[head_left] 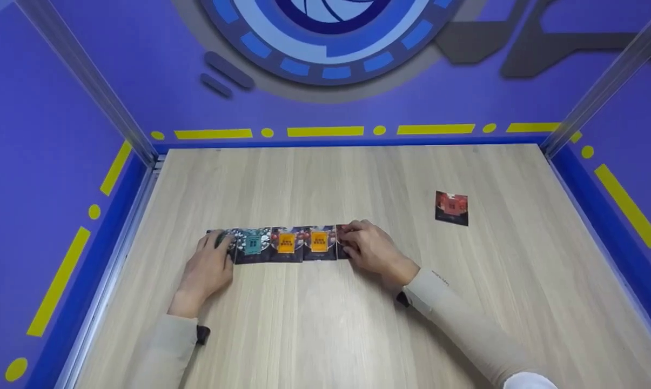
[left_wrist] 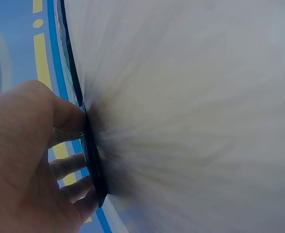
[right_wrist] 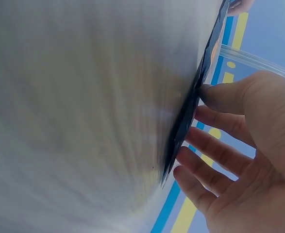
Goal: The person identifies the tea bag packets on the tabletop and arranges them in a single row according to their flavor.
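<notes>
Several flat printed packets lie side by side in a row on the table. My left hand (head_left: pixel 209 267) rests its fingertips and thumb on the leftmost packet (left_wrist: pixel 94 167), covering most of it. Beside it lies a teal-labelled packet (head_left: pixel 253 245), followed by an orange-labelled packet (head_left: pixel 287 244) and another orange-labelled packet (head_left: pixel 319 242). At the row's right end, my right hand (head_left: pixel 376 248) touches a dark red packet (head_left: pixel 342 237) with thumb and spread fingertips, hiding much of its face. Apart from the row, a red packet (head_left: pixel 451 207) lies alone, farther back on the right.
The pale wood-grain table (head_left: pixel 314 324) is bounded by a blue-purple back wall (head_left: pixel 330 116) and side walls with yellow markings. A metal frame rail (head_left: pixel 136 216) runs along the left edge.
</notes>
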`<control>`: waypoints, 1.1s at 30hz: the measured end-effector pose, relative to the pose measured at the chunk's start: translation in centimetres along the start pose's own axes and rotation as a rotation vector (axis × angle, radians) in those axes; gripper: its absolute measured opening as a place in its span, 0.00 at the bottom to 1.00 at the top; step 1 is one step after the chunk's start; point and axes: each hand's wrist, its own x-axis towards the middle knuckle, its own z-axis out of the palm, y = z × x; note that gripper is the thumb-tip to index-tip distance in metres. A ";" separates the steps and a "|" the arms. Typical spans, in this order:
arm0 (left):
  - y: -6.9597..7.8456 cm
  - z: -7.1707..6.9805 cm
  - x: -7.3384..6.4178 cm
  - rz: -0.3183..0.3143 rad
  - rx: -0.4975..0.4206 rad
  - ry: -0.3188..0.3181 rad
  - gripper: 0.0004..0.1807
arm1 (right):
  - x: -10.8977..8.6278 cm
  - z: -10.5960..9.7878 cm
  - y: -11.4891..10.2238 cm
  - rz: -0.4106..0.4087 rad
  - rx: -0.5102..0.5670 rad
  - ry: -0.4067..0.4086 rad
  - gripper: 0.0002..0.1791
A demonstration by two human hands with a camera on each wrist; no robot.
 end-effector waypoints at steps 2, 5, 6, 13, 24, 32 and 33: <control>0.1 0.0 0.1 0.002 -0.001 0.000 0.27 | 0.0 0.0 0.1 -0.002 0.004 0.009 0.15; 0.1 0.1 0.1 0.002 -0.001 -0.004 0.27 | -0.1 -0.1 0.2 -0.009 0.015 0.022 0.15; 0.1 0.2 0.1 0.004 -0.001 -0.004 0.27 | -0.2 -0.1 0.3 -0.009 0.021 0.026 0.15; 0.0 0.2 0.0 0.011 0.000 0.010 0.27 | -0.8 -0.8 1.3 0.011 0.016 0.066 0.16; 0.1 0.0 0.2 -0.019 0.010 -0.022 0.28 | -2.1 -2.7 5.0 0.102 -0.024 0.136 0.19; 0.1 0.1 0.2 -0.011 0.007 -0.016 0.27 | -3.5 -3.8 7.9 0.193 -0.028 0.155 0.22; 0.1 0.1 0.2 -0.010 0.007 -0.016 0.27 | -3.6 -4.0 8.1 0.200 -0.031 0.159 0.22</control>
